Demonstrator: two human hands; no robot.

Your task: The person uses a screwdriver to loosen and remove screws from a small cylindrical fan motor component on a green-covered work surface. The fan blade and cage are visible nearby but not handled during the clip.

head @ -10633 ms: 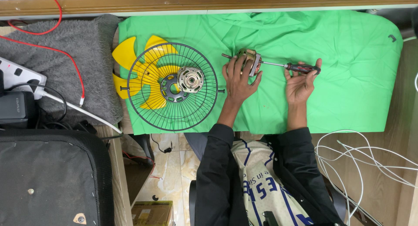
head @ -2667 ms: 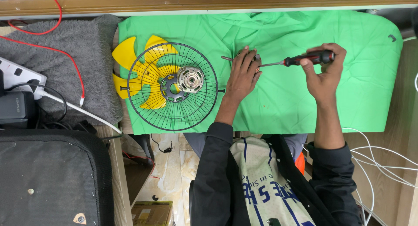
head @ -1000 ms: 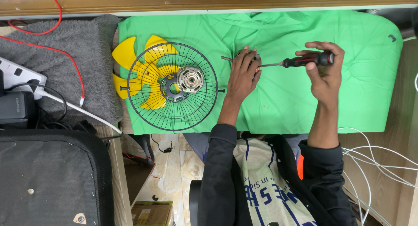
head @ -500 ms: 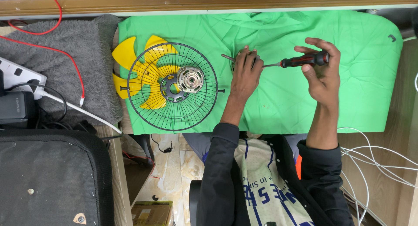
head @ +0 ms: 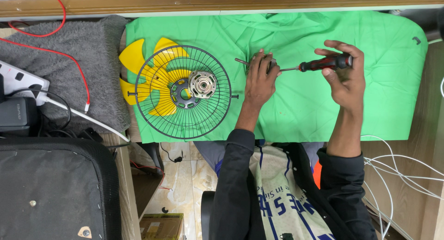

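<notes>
My left hand (head: 260, 80) lies over a small fan motor (head: 257, 61) on the green cloth (head: 300, 106), holding it down; its shaft pokes out to the left. My right hand (head: 343, 78) grips a screwdriver (head: 323, 63) with a red and black handle, its tip pointing left into the motor. To the left lies a round black wire fan guard (head: 185, 93) with a metal motor part (head: 202, 83) on its hub, over a yellow fan blade (head: 148, 73).
A grey fuzzy mat (head: 60, 69) with a red wire (head: 69, 59), a white power strip (head: 18, 80) and a black adapter (head: 17, 116) lie at the left. A black case (head: 55, 189) sits at lower left. White cables (head: 402, 175) trail at the right.
Over ten seconds my right hand lifted the screwdriver handle up and to the right. In the last second, both hands shifted only slightly on the motor and screwdriver.
</notes>
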